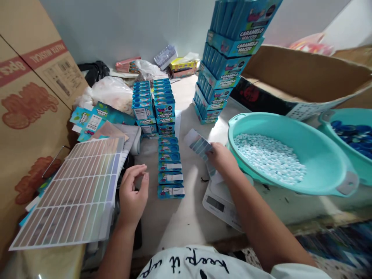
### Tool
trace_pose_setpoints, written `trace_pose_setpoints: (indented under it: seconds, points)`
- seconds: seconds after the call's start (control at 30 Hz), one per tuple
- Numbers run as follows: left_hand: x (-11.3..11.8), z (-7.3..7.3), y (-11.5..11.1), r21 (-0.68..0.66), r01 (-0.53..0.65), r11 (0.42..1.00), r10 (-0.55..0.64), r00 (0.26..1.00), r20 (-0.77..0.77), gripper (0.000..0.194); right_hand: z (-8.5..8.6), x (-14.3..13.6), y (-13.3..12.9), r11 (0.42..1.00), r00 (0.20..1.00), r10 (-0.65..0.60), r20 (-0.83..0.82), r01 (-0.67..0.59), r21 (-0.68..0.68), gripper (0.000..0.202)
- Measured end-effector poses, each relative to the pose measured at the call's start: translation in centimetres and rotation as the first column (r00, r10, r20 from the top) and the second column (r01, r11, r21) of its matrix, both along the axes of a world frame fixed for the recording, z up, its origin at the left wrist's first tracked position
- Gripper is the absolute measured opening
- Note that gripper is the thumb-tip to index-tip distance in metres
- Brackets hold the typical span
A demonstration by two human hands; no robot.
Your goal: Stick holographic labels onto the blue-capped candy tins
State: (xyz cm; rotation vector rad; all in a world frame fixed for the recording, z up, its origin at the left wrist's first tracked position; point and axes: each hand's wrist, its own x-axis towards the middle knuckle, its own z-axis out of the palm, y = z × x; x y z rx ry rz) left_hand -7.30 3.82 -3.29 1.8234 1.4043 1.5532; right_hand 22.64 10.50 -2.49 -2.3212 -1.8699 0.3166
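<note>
Row of blue boxes (pixel 169 157) on a desk (pixel 174 228)
The right hand (pixel 223 158) grips a label strip (pixel 199 144); the left hand (pixel 133 193), loosely curled, is left of the row; turquoise tub (pixel 328 162) at right.

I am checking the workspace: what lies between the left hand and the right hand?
In the head view, a row of blue packs lies there, then bare tabletop, then the label sheet held by the right hand.
</note>
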Motion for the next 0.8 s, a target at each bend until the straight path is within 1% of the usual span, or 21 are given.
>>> trace_pose_setpoints:
  seconds: [0.07,0.13,0.2,0.23,0.27,0.3,0.37,0.4,0.47,0.57,0.63,0.73,0.8]
  points:
    - [0.0,0.9,-0.2,0.113,-0.013,0.994,0.020,0.998,-0.061,0.015,1.7,0.0,-1.1,0.998,1.000,0.022,0.002,-0.022,0.053,0.023]
    - [0.4,2.6,-0.3,0.285,0.006,0.958,0.041,0.986,-0.160,0.021,3.8,-0.2,-2.9,0.985,0.997,0.082,-0.003,-0.081,0.154,0.026]
    - [1.2,4.5,-0.4,0.440,0.101,0.892,0.053,0.944,-0.324,0.029,5.7,-0.6,-5.2,0.941,0.980,0.197,0.006,-0.191,0.280,0.030]
    - [1.8,5.4,-0.4,0.479,0.154,0.864,0.068,0.907,-0.415,0.032,6.5,-0.9,-6.4,0.907,0.960,0.278,0.019,-0.269,0.324,0.032]
    - [2.4,6.2,-0.3,0.488,0.199,0.850,0.082,0.864,-0.496,0.035,7.2,-1.3,-7.5,0.865,0.925,0.379,0.026,-0.364,0.344,0.035]
    - [2.9,6.9,-0.2,0.474,0.232,0.849,0.089,0.823,-0.561,0.037,7.8,-1.6,-8.6,0.818,0.878,0.478,0.023,-0.455,0.353,0.039]
    - [3.8,7.6,0.2,0.422,0.286,0.860,0.063,0.763,-0.644,0.038,8.7,-2.3,-10.2,0.737,0.790,0.613,0.003,-0.574,0.356,0.045]
    - [4.1,7.6,0.5,0.400,0.317,0.860,0.033,0.747,-0.664,0.036,8.9,-2.5,-10.7,0.715,0.765,0.644,-0.006,-0.599,0.361,0.046]
    - [4.3,7.2,0.8,0.384,0.369,0.847,-0.020,0.743,-0.669,0.033,9.2,-2.8,-11.3,0.705,0.755,0.656,-0.014,-0.606,0.369,0.045]
    - [4.1,6.2,0.9,0.426,0.382,0.820,-0.028,0.771,-0.636,0.033,9.2,-2.7,-11.4,0.724,0.764,0.643,-0.055,-0.583,0.370,0.040]
    - [3.8,5.7,0.6,0.461,0.390,0.797,-0.024,0.783,-0.622,0.034,9.2,-2.6,-11.3,0.743,0.761,0.635,-0.132,-0.555,0.373,0.037]
    - [3.4,5.4,0.2,0.506,0.386,0.771,0.001,0.794,-0.608,0.031,8.9,-2.4,-11.1,0.761,0.740,0.628,-0.241,-0.519,0.390,0.035]
    - [3.2,5.4,0.0,0.526,0.388,0.757,0.030,0.783,-0.622,0.028,8.7,-2.4,-11.0,0.774,0.740,0.614,-0.275,-0.495,0.395,0.035]
